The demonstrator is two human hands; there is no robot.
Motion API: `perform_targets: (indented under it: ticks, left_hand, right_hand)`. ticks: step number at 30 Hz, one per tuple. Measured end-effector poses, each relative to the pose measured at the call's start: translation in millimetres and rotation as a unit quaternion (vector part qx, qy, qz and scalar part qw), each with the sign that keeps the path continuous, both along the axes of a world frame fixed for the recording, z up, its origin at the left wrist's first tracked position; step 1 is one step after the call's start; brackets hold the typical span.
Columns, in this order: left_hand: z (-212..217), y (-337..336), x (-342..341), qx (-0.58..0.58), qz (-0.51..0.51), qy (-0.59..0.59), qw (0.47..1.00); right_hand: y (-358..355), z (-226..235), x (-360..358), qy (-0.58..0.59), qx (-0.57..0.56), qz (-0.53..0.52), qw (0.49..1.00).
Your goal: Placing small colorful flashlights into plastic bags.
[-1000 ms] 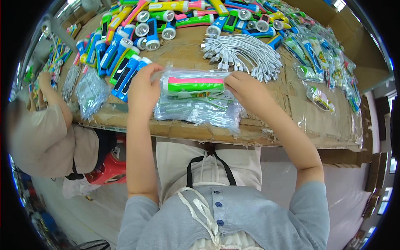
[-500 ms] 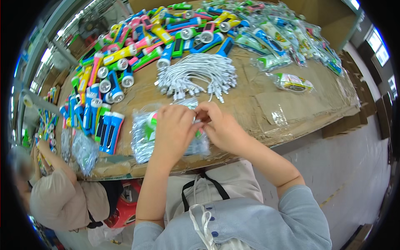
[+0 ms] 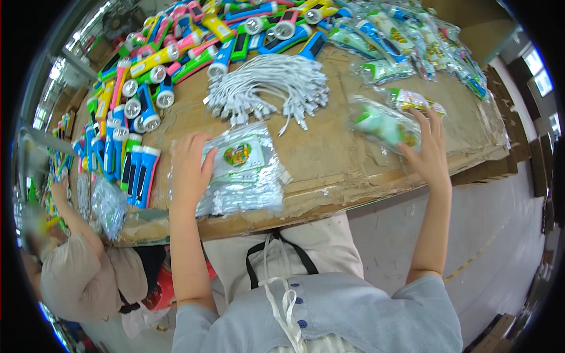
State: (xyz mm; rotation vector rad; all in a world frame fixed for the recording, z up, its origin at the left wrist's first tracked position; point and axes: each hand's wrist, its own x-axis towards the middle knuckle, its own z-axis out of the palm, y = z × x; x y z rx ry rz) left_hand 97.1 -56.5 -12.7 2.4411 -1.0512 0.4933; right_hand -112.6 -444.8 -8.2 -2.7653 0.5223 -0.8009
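My left hand [image 3: 189,167] lies at the left edge of a stack of clear plastic bags [image 3: 253,191], its thumb stretched out over the bags. A card with a heart-shaped colourful picture [image 3: 236,154] shows on top of the stack. Over to the right, my right hand [image 3: 429,147] has its fingers spread at the end of a bagged flashlight [image 3: 379,123], which is green and white and slightly blurred. Whether the fingertips touch that bag, I cannot tell. Just behind it lies another bagged flashlight [image 3: 406,99]. A bundle of white cables [image 3: 271,82] rests beyond the bag stack.
Loose coloured flashlights [image 3: 170,53] heap along the back and left of the cardboard-covered table [image 3: 329,170]. Bagged flashlights [image 3: 406,41] pile up at the back right. A clump of clear bags [image 3: 110,206] sits at the left edge, near a co-worker's arm [image 3: 76,206].
My hands were together over the bag stack and have parted. The right one has moved right, and a bagged flashlight now lies by it. The view has shifted a little.
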Motion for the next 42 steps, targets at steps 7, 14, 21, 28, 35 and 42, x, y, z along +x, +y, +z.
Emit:
perform_targets:
  ticks: [7, 14, 21, 28, 35, 42]
  left_hand:
    - [-36.1, 27.0, 5.9, -0.027, 0.012, 0.066, 0.997]
    - [-45.2, 3.9, 25.8, -0.037, -0.006, 0.071, 0.997]
    - [-46.2, -0.3, 22.4, -0.114, -0.028, 0.058, 0.991]
    - [-49.2, -4.1, 21.7, -0.143, -0.04, 0.081, 0.986]
    - [-47.0, -1.3, 19.7, -0.148, -0.044, 0.052, 0.987]
    - [-40.1, -1.7, 16.1, -0.164, -0.067, -0.018, 0.984]
  right_hand:
    - [-71.3, -40.9, 56.1, 0.099, -0.241, -0.072, 0.963]
    - [-41.6, -22.5, 127.0, 0.008, -0.201, -0.047, 0.978]
    - [191.9, -16.1, 176.1, -0.024, 0.041, 0.367, 0.929]
    - [200.7, -33.7, 185.6, 0.016, -0.099, 0.413, 0.905]
    - [164.0, 3.0, 149.1, 0.144, -0.134, 0.281, 0.939]
    - [210.7, 21.8, 186.8, -0.045, -0.098, 0.346, 0.932]
